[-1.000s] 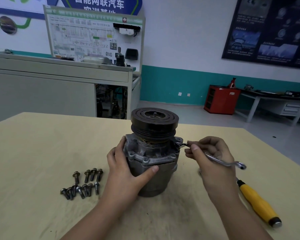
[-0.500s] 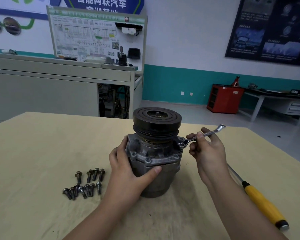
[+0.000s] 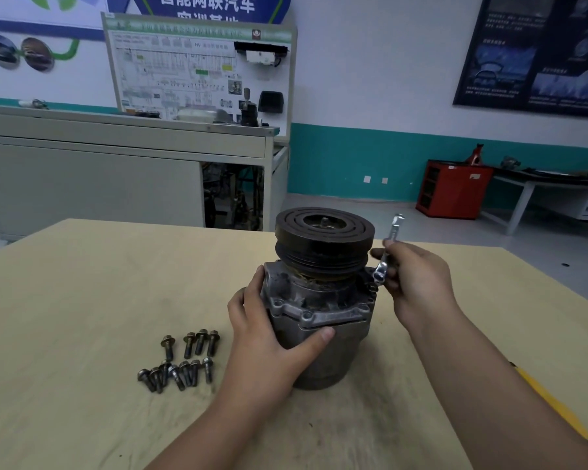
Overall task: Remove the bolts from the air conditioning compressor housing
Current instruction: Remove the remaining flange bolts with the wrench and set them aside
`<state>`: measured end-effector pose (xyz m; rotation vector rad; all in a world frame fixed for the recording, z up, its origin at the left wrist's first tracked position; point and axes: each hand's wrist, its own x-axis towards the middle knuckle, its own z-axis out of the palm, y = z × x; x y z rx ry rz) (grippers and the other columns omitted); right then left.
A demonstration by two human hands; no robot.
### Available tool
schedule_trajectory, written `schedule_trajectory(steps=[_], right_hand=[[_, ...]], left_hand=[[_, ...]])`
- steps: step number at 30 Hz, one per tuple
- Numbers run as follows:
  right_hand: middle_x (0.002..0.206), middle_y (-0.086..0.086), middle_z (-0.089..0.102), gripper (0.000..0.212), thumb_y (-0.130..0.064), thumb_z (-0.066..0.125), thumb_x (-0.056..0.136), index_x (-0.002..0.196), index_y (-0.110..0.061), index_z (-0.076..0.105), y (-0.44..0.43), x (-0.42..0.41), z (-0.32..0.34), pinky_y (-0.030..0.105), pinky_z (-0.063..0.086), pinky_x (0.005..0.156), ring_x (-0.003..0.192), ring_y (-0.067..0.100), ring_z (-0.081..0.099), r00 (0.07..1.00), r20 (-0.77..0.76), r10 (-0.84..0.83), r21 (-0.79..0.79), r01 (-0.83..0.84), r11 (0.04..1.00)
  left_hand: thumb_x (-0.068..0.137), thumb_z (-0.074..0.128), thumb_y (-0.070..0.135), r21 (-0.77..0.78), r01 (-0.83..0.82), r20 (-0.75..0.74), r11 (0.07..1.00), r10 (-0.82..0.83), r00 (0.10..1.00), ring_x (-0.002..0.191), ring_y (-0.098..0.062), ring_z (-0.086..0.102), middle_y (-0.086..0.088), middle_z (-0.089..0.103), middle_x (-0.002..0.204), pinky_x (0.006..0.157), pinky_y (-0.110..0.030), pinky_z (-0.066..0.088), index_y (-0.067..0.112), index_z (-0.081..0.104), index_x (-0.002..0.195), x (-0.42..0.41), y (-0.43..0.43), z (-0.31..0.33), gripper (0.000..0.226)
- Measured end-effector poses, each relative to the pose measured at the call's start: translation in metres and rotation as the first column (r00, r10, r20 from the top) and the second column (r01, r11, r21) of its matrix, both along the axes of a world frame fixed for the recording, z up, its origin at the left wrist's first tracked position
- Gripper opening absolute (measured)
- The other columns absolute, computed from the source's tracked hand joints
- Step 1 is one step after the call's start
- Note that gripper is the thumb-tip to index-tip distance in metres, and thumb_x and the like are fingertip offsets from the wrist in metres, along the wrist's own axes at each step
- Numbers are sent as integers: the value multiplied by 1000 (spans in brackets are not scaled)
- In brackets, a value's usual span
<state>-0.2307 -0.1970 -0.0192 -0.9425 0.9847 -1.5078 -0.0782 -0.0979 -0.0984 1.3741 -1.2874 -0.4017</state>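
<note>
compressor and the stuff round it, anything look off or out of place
Nothing looks damaged or spilled. The compressor stands upright, loose bolts clustered to its left; the left hand grips it, the right hand holds a wrench.

Eleven bolts (image 3: 201, 340) on the table — one compressor (image 3: 319, 310), one wrench (image 3: 392, 232).

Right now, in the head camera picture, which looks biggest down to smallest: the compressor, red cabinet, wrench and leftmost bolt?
1. compressor
2. red cabinet, which stands far back, so it may really be bigger
3. wrench
4. leftmost bolt
</note>
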Motion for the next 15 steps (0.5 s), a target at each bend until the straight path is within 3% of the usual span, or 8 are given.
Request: schedule_trajectory(steps=[2, 4, 6, 8, 10, 12, 15], right_hand=[[66, 10, 58, 20, 0, 47, 94, 75, -4, 54, 4, -1, 4, 14, 28, 33, 34, 3, 38, 988, 154, -24, -11, 26, 1000], [67, 9, 54, 23, 2, 43, 94, 73, -5, 49, 8, -5, 7, 14, 27, 34, 36, 4, 40, 975, 220, -16, -47, 27, 999], [69, 8, 55, 16, 2, 44, 95, 80, -3, 48, 13, -7, 7, 15, 34, 36, 39, 6, 48, 971, 239, -6, -87, 27, 996], [71, 8, 58, 7, 2, 48, 95, 92, -4, 48, 20, -10, 6, 16, 44, 43, 43, 8, 56, 962, 271, -15, -121, 49, 991], [72, 9, 59, 10, 2, 51, 94, 90, -6, 46, 27, -13, 5, 18, 51, 50, 49, 12, 63, 948, 316, -38, -154, 91, 984], [73, 8, 59, 13, 0, 54, 93, 86, -7, 46, 33, -16, 2, 20, 53, 55, 55, 15, 67, 951, 300, -73, -205, 139, 969], [70, 5, 63, 14, -2, 58, 91, 85, -9, 46, 43, -21, -7, 22, 55, 59, 61, 19, 70, 977, 122, -175, -332, 207, 921]], left_hand=[[59, 73, 57, 2, 9, -7, 1000, -9, 1000, 105, 40, 15, 21, 18, 132, 94, -6, 24, 43, 8, 145, 0, 1, 0, 108], [59, 73, 57, -2, 11, -7, 1000, -11, 1000, 105, 39, 14, 20, 18, 133, 91, -1, 22, 43, 8, 145, 0, 1, 0, 108], [58, 73, 58, -7, 5, -5, 1000, -5, 1000, 106, 39, 14, 19, 19, 133, 85, 7, 19, 42, 9, 145, -1, -1, 0, 109], [57, 73, 58, -9, 1, -11, 1000, -1, 1000, 106, 38, 15, 19, 19, 133, 84, 9, 18, 41, 10, 145, -1, -1, 0, 110], [58, 73, 57, -20, 4, -13, 1000, -5, 1000, 106, 31, 24, 19, 19, 132, 87, 7, 18, 41, 10, 146, -1, -1, 0, 110], [57, 73, 60, -15, 5, -13, 1000, -5, 1000, 110, 18, 27, 19, 19, 133, 96, -5, 21, 41, 9, 146, -1, 0, 0, 111], [47, 62, 73, 7, 8, -27, 1000, -8, 1000, 111, 16, 25, 22, 17, 132, 99, -14, 24, 41, 7, 146, -1, 1, 2, 118]])
